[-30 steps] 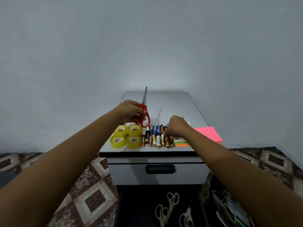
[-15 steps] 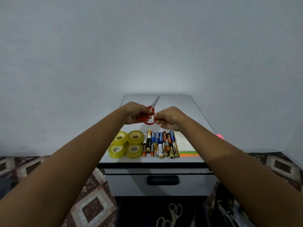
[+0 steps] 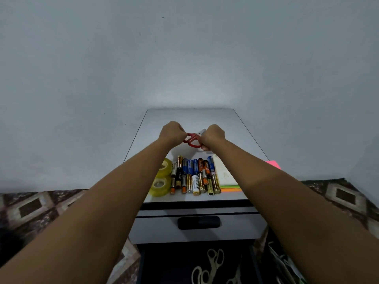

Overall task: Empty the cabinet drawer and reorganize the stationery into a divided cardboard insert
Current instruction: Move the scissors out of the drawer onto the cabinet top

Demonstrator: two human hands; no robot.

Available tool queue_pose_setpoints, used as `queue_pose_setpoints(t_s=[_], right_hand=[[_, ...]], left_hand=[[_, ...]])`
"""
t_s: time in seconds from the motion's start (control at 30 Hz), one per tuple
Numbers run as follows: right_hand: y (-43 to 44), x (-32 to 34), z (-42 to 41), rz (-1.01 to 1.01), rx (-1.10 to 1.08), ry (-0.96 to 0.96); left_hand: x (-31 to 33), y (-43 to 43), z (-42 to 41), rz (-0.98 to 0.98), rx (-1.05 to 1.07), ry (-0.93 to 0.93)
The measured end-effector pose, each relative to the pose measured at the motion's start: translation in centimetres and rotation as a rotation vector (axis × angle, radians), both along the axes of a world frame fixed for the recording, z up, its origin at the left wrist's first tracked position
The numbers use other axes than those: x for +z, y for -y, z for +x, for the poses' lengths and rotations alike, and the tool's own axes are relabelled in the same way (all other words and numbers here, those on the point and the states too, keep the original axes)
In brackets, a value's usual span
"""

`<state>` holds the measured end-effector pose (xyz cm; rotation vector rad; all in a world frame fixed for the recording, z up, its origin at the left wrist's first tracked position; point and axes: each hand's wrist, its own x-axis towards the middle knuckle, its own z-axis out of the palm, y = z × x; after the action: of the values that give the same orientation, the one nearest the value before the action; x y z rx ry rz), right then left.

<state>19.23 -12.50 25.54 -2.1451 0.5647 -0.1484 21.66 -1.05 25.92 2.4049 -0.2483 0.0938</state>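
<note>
Red-handled scissors (image 3: 192, 139) lie low over the middle of the grey cabinet top (image 3: 242, 140). My left hand (image 3: 171, 132) grips one handle loop and my right hand (image 3: 212, 136) grips the other side, covering most of the blades. Nearer the front edge lie yellow tape rolls (image 3: 162, 180), partly behind my left forearm, a row of several batteries (image 3: 194, 175), and a stack of coloured paper pads (image 3: 225, 177). Below, an open dark drawer (image 3: 164, 263) holds pale scissors (image 3: 211, 263).
A shut drawer with a black handle (image 3: 198, 222) sits under the cabinet top. A pink pad's corner (image 3: 273, 164) pokes out past my right forearm. A plain wall rises behind the cabinet. Patterned floor (image 3: 34, 208) spreads on both sides. Loose items (image 3: 287, 267) lie at lower right.
My right hand left the batteries and joined my left on the red scissors. The scissors went from pointing up to lying low and farther back on the cabinet top.
</note>
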Motion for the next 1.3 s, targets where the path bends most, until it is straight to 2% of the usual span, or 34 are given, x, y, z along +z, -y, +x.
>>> queue_pose_setpoints(t_s=[0.2, 0.33, 0.43, 0.57, 0.73, 0.83, 1.0, 1.17, 1.3], right_hand=[[0.5, -0.6, -0.1, -0.181, 0.097, -0.033], [0.7, -0.3, -0.3, -0.242, 0.117, 0.029], [1.0, 1.1, -1.6, -0.159, 0.158, 0.13], [1.5, 3.7, -7.0, 0.075, 0.287, 0.248], [2.6, 3.2, -14.9, 0.179, 0.385, 0.269], [3.0, 0.6, -19.1, 0.239, 0.435, 0.23], [3.1, -5.4, -24.5, 0.199, 0.455, 0.116], [2.5, -12.1, -27.8, 0.205, 0.404, -0.015], [2.1, -17.1, -29.2, 0.207, 0.359, -0.112]], left_hand=[[-1.3, -0.5, 0.6, 0.074, -0.069, -0.084], [-0.7, -0.9, -0.3, 0.06, -0.087, -0.039], [0.7, -1.4, -1.4, -0.05, -0.074, 0.036], [2.9, -2.0, -5.6, -0.232, -0.153, 0.074], [2.5, -3.0, -14.5, -0.41, -0.267, 0.002], [0.0, -3.7, -18.8, -0.464, -0.271, -0.093], [-6.7, -4.4, -23.8, -0.441, -0.331, -0.271], [-14.2, -4.1, -26.5, -0.393, -0.253, -0.465], [-18.6, -3.8, -27.0, -0.332, -0.226, -0.546]])
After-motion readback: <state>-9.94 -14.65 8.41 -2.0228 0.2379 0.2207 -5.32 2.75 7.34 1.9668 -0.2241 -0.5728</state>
